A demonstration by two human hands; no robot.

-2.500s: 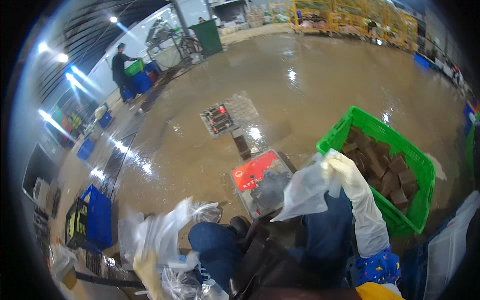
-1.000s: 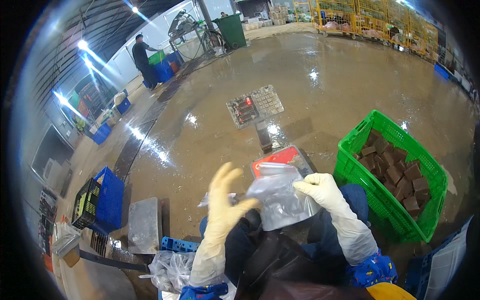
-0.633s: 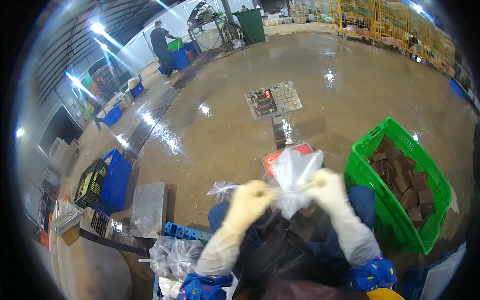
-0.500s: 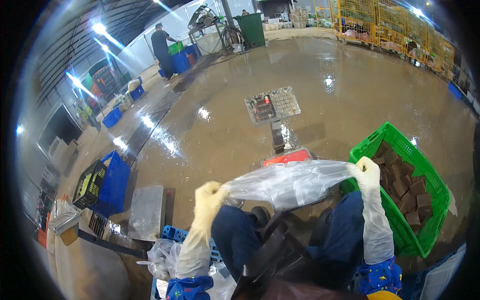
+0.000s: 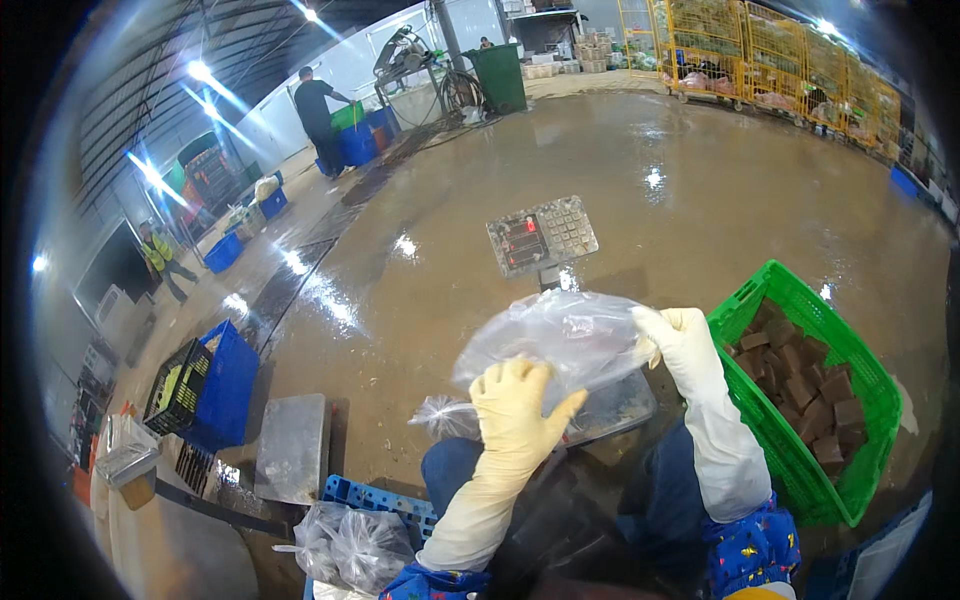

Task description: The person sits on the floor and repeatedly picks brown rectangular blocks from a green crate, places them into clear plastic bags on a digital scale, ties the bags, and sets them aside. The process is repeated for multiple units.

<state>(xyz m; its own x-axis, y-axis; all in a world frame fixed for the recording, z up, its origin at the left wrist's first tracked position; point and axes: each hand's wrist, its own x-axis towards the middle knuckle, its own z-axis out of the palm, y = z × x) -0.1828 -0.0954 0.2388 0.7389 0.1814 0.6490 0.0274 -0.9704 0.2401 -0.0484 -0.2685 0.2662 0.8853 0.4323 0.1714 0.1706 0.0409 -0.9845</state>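
A clear plastic bag (image 5: 545, 335), puffed out, hangs in front of me above the weighing scale's platform (image 5: 622, 402). The fingers of my gloved right hand (image 5: 682, 345) are pinched on its right end. My left hand (image 5: 517, 402), also in a cream rubber glove, lies against the bag's near side with thumb and fingers spread. Beyond the bag stands the scale's keypad display (image 5: 542, 235) with a lit red digit. To the right is a green crate (image 5: 868, 440) holding brown blocks (image 5: 805, 385). Another knotted plastic bag (image 5: 445, 415) shows left of my left hand.
Filled clear bags (image 5: 365, 545) lie by a blue plastic pallet (image 5: 385, 497) at lower left. Beside them are a metal plate (image 5: 292, 447) and a blue crate (image 5: 228, 390). Two people, a green bin (image 5: 498, 78) and yellow cage trolleys (image 5: 705, 45) stand farther off on the wet floor.
The bag was stretched flat between both hands and is now puffed out. My left hand has opened and moved right; my right hand has come slightly left. A distant person stepped into fuller view.
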